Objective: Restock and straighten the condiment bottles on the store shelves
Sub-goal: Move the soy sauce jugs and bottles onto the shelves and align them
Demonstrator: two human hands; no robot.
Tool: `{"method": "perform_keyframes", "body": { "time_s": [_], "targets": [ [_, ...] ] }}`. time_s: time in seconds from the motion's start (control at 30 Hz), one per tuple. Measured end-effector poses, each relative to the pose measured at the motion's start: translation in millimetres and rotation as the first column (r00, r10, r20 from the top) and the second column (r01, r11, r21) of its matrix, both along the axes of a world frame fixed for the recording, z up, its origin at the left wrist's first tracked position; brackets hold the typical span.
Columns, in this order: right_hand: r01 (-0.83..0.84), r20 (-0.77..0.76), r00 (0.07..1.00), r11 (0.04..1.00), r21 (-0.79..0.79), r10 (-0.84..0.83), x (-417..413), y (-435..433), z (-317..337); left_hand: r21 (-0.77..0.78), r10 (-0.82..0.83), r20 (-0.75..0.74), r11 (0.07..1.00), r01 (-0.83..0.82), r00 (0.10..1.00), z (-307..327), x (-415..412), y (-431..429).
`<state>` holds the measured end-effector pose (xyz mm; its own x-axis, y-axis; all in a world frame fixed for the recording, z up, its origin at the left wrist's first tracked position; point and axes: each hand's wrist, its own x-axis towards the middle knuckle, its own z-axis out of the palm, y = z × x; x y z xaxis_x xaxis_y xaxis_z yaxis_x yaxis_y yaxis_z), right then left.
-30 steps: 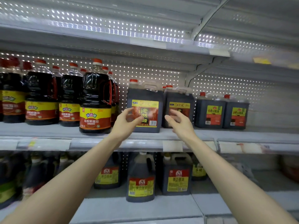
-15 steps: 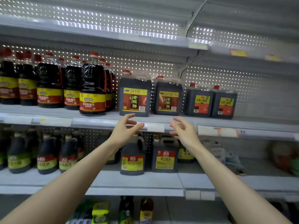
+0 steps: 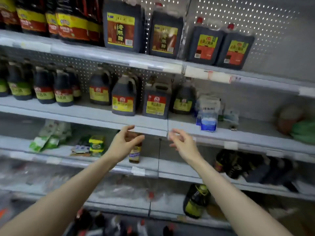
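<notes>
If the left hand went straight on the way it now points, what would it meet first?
Likely the small amber bottle just beyond the left hand; depth is unclear, so the shelf edge above it could come first.

Grey metal store shelves [image 3: 88, 119] run in at least four tiers across the aisle, sloping down from 9 o'clock toward 3 o'clock. Behind them a perforated back panel [image 3: 247, 16] glows with pinpoints of light, brightest at 1 o'clock. A steel upright [image 3: 185, 36] divides the bays near 12 o'clock, and a dark vertical joint [image 3: 167, 128] marks the seam at centre. White price tags [image 3: 231, 145] sit on the shelf lips toward 3 o'clock. The lower tiers at 6 o'clock are dim and blurred.
</notes>
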<state>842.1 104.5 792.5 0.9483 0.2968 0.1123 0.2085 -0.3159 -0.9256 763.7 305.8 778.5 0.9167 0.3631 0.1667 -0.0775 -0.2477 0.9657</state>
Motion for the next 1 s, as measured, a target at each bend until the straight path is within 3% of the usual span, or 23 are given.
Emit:
{"method": "perform_keyframes", "body": {
  "time_s": [0.23, 0.57, 1.0],
  "targets": [
    [-0.024, -0.227, 0.974, 0.999, -0.049, 0.012, -19.0, -27.5, -138.5, -0.05, -0.03, -0.252, 0.999, 0.018, 0.967, -135.5, -15.5, -32.9],
    [-0.014, -0.469, 0.88, 0.985, -0.173, -0.07, -46.8, -39.9, -383.6, -0.118, -0.064, -0.601, 0.993, -0.009, 0.797, -362.1, -51.9, -50.2],
    [-0.037, -0.706, 0.679, 0.951, -0.307, -0.201, -138.8, -10.1, -663.9, -0.163, -0.056, -0.827, 0.976, -0.144, 0.559, -627.6, -117.2, -41.7]
  ]
}}
